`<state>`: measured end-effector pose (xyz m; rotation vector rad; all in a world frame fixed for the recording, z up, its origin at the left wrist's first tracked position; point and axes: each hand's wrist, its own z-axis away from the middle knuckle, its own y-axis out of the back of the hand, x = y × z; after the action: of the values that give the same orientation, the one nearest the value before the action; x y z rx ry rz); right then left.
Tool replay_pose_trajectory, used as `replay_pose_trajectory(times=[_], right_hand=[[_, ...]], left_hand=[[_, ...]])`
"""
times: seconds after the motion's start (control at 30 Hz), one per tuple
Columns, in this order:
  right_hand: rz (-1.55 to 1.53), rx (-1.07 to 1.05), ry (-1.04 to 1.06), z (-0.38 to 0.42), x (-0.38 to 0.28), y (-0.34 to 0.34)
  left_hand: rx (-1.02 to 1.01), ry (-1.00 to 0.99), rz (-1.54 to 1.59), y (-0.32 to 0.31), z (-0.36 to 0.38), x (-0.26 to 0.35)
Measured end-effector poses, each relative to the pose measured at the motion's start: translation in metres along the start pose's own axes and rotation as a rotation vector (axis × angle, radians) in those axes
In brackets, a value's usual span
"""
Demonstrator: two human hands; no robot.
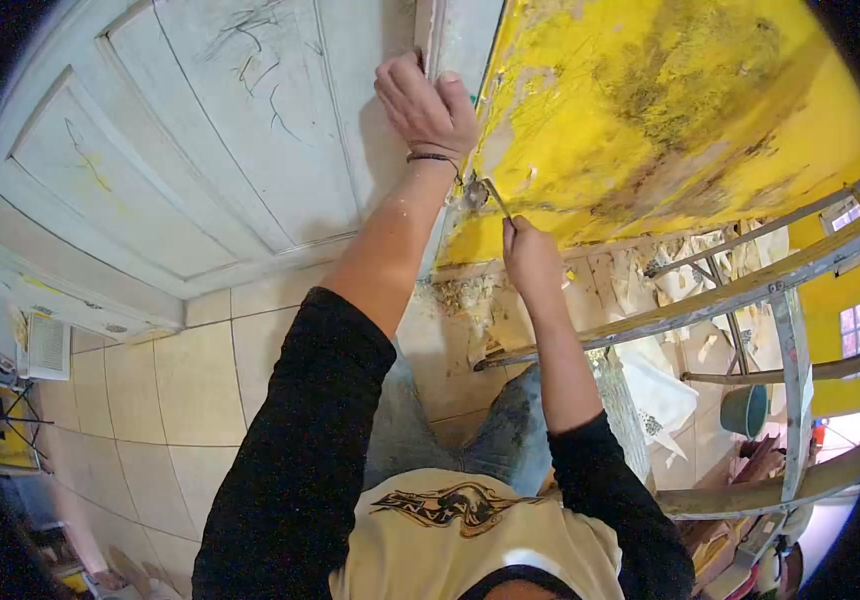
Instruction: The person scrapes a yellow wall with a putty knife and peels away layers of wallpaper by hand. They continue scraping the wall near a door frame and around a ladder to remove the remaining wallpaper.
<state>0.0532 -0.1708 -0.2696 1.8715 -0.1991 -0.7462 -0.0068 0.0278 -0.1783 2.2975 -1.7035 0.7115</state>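
My left hand (430, 105) is wrapped around the edge of the white door frame (437, 30), thumb on the side toward the yellow wall. Below it, my right hand (532, 258) is closed around the handle of a scraper with a thin, bent metal shank (496, 196). The scraper's end lies against the strip where the frame meets the yellow wall (590, 130), just under my left wrist. Peeled paint, rough patches and dark stains mark that wall. What the blade touches is too small to make out.
A panelled white door (230, 120) stands at the left. On the right, a wooden ladder (795, 390) reaches close to my right forearm. Paint flakes (465, 300) litter the tiled floor (185, 380) by the wall, and a green bucket (743, 410) stands beyond the ladder.
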Motion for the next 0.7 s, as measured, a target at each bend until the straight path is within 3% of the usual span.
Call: replay_pose_trajectory(times=[0.23, 0.43, 0.7], right_hand=[[-0.097, 0.013, -0.029, 0.021, -0.007, 0.028], [-0.456, 0.023, -0.043, 0.009, -0.030, 0.037], [-0.487, 0.068, -0.086, 0.001, -0.027, -0.028]], left_hand=[[0.022, -0.034, -0.020, 0.003, 0.000, 0.004], [-0.022, -0.002, 0.004, 0.003, 0.000, 0.003], [0.009, -0.050, -0.026, 0.003, -0.001, 0.004]])
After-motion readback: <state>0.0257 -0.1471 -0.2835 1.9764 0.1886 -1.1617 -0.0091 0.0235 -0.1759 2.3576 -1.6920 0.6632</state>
